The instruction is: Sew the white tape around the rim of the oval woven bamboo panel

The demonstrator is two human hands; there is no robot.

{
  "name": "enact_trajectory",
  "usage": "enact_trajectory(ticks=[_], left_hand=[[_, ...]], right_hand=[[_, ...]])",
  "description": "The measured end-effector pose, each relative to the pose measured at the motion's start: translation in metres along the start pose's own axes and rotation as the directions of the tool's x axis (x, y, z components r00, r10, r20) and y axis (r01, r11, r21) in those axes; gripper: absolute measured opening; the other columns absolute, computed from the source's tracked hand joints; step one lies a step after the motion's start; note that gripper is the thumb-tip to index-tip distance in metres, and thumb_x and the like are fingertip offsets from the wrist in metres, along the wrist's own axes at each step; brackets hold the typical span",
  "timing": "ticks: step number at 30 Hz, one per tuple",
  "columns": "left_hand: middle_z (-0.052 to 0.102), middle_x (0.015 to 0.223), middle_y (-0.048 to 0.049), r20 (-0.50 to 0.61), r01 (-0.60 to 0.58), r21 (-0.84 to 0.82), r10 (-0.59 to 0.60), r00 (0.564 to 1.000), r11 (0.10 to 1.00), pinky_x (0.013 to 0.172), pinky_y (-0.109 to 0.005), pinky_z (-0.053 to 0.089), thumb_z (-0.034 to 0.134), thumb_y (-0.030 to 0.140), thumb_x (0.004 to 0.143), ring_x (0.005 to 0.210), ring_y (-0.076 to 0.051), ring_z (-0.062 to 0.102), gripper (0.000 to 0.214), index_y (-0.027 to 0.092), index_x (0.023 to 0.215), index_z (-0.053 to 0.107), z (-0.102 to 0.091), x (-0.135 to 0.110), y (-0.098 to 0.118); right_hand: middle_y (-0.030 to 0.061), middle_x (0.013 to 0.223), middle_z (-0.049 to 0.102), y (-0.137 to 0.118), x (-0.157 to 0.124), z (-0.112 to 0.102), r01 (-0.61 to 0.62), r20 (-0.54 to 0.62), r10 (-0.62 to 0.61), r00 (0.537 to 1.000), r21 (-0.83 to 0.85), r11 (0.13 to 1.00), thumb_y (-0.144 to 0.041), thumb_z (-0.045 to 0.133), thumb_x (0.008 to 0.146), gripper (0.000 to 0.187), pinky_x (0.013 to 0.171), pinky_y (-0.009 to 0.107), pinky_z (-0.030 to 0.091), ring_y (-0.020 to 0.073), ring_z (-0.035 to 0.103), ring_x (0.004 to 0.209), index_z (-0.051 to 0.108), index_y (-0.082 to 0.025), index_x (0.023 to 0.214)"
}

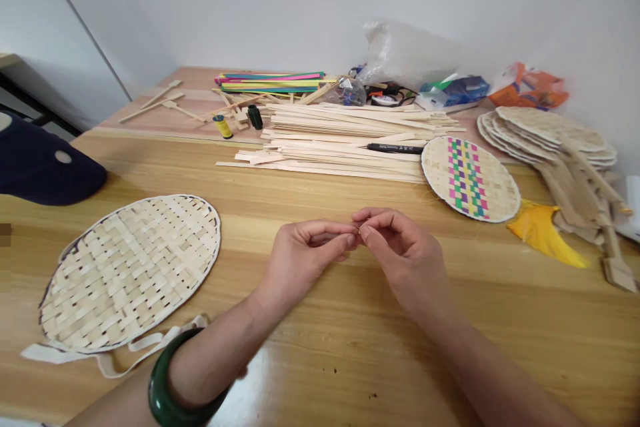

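Observation:
My left hand (313, 250) and my right hand (403, 247) meet above the middle of the table, thumbs and fingertips pinched close together. Whatever is between the fingertips is too small to make out. A green bangle (173, 380) circles my left wrist. To the left lies a woven bamboo fan panel (133, 273) with a dark-stitched pale edge, and a loose white ribbon (115, 365) trails from its lower side. Beyond my right hand rests a round woven fan (470, 179) with pink, green, purple and yellow checks and a yellow tassel (545, 233).
Bamboo strips (345, 140) lie in a pile at the back with a black marker (395, 148). Nearby stand a yellow thread spool (222, 127) and a dark spool (255, 117). Stacked fans (560, 130) fill the right side. A dark blue cap (45, 163) sits at left.

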State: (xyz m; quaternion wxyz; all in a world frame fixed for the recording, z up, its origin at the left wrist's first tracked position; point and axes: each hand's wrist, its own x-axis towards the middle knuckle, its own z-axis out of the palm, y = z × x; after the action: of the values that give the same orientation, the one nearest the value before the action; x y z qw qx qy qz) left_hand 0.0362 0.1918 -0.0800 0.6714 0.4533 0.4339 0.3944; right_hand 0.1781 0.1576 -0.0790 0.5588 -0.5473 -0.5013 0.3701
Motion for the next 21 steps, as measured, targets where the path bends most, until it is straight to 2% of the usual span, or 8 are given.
enact_trajectory(ticks=[21], left_hand=[[0.079,0.075,0.0009,-0.009,0.007,-0.004,-0.007,1.0,1.0,0.062,-0.012,0.055,0.081,0.018,0.068,0.07,-0.011,0.074,0.008,0.02,0.076,0.079,0.001,-0.001,0.0008]], right_hand=[[0.0028,0.092,0.067,0.0018,-0.0005,0.0,-0.019,0.001,0.019,1.0,0.025,1.0,-0.015,0.061,0.081,0.011,0.076,0.018,0.052,0.0105,0.064,0.09,0.062,-0.019,0.071]])
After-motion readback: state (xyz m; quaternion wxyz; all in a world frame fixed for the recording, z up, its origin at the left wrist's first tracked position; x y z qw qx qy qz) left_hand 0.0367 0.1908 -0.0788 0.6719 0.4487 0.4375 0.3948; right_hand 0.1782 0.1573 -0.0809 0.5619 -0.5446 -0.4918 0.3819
